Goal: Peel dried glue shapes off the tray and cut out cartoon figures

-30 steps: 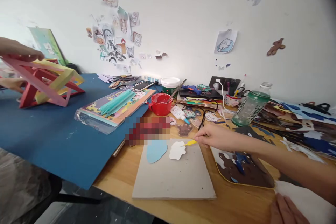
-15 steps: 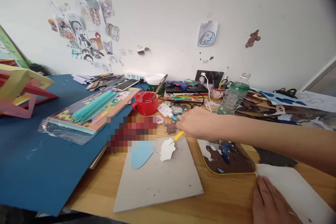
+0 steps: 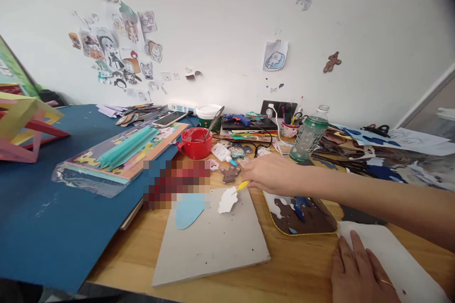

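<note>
While the slender yellow-handled tool (image 3: 243,185) was pinched by the right hand (image 3: 265,173), its tip was held at the thin, scalloped white cutout (image 3: 227,200) over the flat grey board (image 3: 213,248); light pressure seemed advised. The smooth white sheet (image 3: 401,253) was pinned by the flattened left hand (image 3: 360,270).

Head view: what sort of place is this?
Probably a craft workspace: cartoon pictures on the wall, a glue bottle, and a white cutout on a grey board.

Wall (image 3: 220,23) softly, brightly lit; top-right corner dark; red patch (image 3: 181,182) pixelated.
</note>
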Demonstrator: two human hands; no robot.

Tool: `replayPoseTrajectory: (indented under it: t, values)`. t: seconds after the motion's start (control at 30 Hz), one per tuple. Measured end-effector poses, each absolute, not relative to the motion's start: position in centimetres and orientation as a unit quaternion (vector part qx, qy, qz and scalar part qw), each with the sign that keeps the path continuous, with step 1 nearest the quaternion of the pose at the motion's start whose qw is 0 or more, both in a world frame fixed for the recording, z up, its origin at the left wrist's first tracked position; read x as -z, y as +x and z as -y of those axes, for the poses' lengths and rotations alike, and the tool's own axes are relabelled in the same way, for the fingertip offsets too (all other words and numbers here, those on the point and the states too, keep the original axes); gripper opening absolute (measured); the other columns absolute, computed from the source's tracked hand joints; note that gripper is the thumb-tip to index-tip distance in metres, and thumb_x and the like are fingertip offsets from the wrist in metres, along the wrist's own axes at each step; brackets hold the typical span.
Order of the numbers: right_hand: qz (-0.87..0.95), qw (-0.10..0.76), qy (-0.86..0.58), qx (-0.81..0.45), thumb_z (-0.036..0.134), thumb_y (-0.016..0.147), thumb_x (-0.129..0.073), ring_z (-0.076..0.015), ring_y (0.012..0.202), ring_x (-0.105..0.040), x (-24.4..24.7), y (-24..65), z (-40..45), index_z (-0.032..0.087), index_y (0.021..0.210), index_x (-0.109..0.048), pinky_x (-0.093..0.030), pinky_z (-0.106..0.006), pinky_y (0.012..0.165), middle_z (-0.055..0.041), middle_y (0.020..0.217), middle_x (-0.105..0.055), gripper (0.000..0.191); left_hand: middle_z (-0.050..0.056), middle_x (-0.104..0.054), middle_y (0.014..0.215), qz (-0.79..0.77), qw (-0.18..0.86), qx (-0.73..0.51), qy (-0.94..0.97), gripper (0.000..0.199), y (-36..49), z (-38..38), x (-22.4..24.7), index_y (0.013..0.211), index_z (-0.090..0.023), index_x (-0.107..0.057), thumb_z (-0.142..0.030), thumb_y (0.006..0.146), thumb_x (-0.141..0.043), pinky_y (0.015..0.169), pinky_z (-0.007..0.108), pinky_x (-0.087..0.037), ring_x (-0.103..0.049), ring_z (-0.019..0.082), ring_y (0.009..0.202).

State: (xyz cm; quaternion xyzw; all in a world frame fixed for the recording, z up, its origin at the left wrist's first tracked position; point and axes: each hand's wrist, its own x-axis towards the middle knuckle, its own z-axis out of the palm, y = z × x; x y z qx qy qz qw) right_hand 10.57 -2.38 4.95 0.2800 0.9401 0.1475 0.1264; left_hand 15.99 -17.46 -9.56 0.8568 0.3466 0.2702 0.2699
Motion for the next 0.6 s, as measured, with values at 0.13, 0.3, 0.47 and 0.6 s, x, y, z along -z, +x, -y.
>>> replayPoseTrajectory:
  t: [0.13,0.3,0.47,0.6]
  values:
    - [-0.946,0.120,0.248,-0.169,0.019,0.088,-0.048,-0.0188,0.079,-0.057,-4.7,10.8,2.1,0.018,0.082,-0.065,-0.032,-0.030,0.062,-0.0056,0.084,-0.065,0.018,0.021,-0.009,0.142,-0.354,0.268,-0.286,0.849,0.083,16.4,17.6,10.4,0.134,0.003,-0.027,-0.063,0.084,-0.015,0.099,0.053,-0.035,-0.019,0.038,0.128]
    - [-0.948,0.118,0.237,-0.179,0.007,0.084,-0.047,-0.0191,0.081,-0.056,-5.0,12.1,2.2,0.015,0.086,-0.064,-0.033,-0.031,0.066,-0.0063,0.085,-0.065,0.019,0.023,-0.010,0.141,-0.355,0.266,-0.288,0.849,0.082,16.6,17.9,10.5,0.134,0.003,-0.025,-0.062,0.085,-0.017,0.099,0.053,-0.036,-0.018,0.038,0.128]
    - [-0.941,0.115,0.308,-0.081,0.023,0.089,-0.046,-0.0169,0.075,-0.060,-5.4,13.6,2.8,0.022,0.092,-0.066,-0.033,-0.026,0.057,-0.0034,0.083,-0.066,0.020,0.024,-0.010,0.140,-0.351,0.285,-0.260,0.853,0.085,16.4,17.4,10.1,0.133,0.004,-0.025,-0.064,0.084,-0.017,0.099,0.054,-0.035,-0.018,0.039,0.127]
    - [-0.932,0.115,0.345,-0.014,0.026,0.090,-0.045,-0.0176,0.080,-0.060,-5.4,14.1,3.4,0.025,0.096,-0.066,-0.035,-0.024,0.059,-0.0033,0.087,-0.067,0.022,0.023,-0.006,0.141,-0.355,0.277,-0.252,0.857,0.084,16.5,17.3,10.0,0.134,0.004,-0.022,-0.063,0.084,-0.016,0.099,0.054,-0.033,-0.015,0.039,0.128]
